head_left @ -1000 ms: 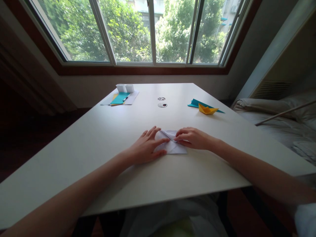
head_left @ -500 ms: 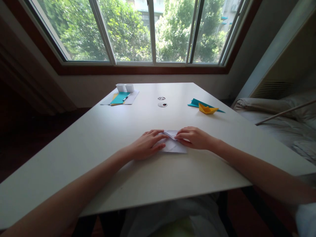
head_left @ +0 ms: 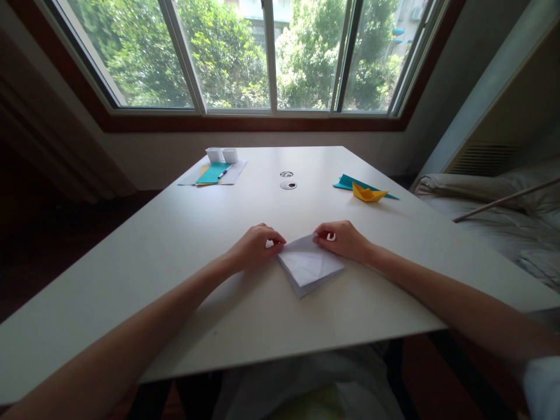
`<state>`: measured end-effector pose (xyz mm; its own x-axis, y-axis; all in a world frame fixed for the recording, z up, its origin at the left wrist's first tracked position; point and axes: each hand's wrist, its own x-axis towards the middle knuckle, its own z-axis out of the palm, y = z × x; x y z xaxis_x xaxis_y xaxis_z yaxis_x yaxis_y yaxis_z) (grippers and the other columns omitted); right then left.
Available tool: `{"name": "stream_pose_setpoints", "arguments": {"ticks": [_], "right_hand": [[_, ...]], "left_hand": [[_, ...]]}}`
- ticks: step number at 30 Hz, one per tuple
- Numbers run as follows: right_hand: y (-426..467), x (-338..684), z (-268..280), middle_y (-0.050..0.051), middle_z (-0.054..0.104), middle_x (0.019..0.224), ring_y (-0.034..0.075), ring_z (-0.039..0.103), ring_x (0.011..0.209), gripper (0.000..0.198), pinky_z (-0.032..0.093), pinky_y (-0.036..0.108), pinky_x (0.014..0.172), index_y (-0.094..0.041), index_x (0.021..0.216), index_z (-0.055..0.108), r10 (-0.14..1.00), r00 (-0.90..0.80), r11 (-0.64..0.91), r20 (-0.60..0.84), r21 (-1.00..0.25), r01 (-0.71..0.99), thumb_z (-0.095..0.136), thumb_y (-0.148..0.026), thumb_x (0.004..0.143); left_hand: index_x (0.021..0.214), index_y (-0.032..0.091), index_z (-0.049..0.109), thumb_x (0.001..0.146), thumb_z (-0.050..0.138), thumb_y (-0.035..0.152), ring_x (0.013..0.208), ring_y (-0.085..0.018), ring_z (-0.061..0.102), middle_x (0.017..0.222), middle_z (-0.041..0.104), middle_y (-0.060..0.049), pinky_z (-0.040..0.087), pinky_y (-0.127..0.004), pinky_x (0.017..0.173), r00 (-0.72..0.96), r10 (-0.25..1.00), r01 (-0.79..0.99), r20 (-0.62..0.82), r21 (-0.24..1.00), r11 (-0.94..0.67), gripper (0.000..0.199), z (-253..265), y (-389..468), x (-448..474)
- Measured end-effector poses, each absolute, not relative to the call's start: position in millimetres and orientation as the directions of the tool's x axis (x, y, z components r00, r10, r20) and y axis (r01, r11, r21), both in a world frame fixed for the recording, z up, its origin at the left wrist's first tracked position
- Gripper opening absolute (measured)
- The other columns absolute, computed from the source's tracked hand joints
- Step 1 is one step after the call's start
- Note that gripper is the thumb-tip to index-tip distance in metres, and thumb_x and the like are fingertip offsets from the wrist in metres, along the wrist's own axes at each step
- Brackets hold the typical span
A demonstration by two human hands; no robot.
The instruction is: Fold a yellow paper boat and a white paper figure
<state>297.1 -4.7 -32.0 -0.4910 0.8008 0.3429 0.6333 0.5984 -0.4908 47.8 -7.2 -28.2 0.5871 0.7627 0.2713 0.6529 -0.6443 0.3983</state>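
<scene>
A folded white paper (head_left: 308, 266) lies on the white table (head_left: 184, 245) in front of me, now a diamond shape with a corner pointing toward me. My left hand (head_left: 255, 247) pinches its left corner with curled fingers. My right hand (head_left: 343, 239) pinches the far right corner. Both hands rest on the table.
A yellow paper boat (head_left: 368, 193) sits on a teal folded paper (head_left: 347, 182) at the far right. At the far left lie paper sheets (head_left: 213, 174) with a pen and two small white cups (head_left: 221, 155). A round cable hole (head_left: 287, 185) is mid-table. A bed is on the right.
The flat folded paper has been opened out into a diamond that reaches toward me. Both hands went from pressing flat on it to pinching its far corners.
</scene>
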Motion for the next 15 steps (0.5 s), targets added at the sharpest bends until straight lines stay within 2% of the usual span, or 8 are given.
{"name": "stream_pose_setpoints", "arguments": {"ticks": [5,10,15], "right_hand": [[-5.2,297.3,-31.5,0.001,0.065,0.071,0.010,0.056,0.062,0.009,0.044,0.021,0.059,-0.018,0.075,0.064,0.782,-0.496,0.624,0.378,-0.490,0.609,0.056,-0.021,0.076],[-1.2,300.0,-33.3,0.004,0.065,0.079,0.013,0.058,0.071,0.011,0.045,0.023,0.064,-0.017,0.079,0.062,0.689,-0.587,0.725,0.425,-0.402,0.559,0.051,-0.016,0.079],[3.6,303.9,-33.3,0.005,0.063,0.078,0.012,0.057,0.069,0.012,0.045,0.023,0.064,-0.018,0.079,0.060,0.618,-0.656,0.786,0.433,-0.360,0.503,0.049,-0.019,0.082]], "left_hand": [[0.079,0.021,0.069,0.079,0.051,0.028,0.076,-0.017,0.057,0.076,0.067,-0.002,0.044,-0.029,0.072,0.638,0.718,0.633,0.279,0.341,-0.695,0.019,-28.4,-8.1,46.8],[0.077,0.020,0.066,0.081,0.050,0.026,0.077,-0.017,0.055,0.076,0.066,-0.002,0.043,-0.028,0.072,0.652,0.700,0.621,0.290,0.325,-0.713,0.018,-28.0,-10.3,46.6],[0.085,0.019,0.065,0.082,0.049,0.025,0.083,-0.019,0.054,0.082,0.065,-0.004,0.043,-0.031,0.075,0.663,0.679,0.622,0.315,0.274,-0.734,0.017,-28.9,-11.5,46.2]]}}
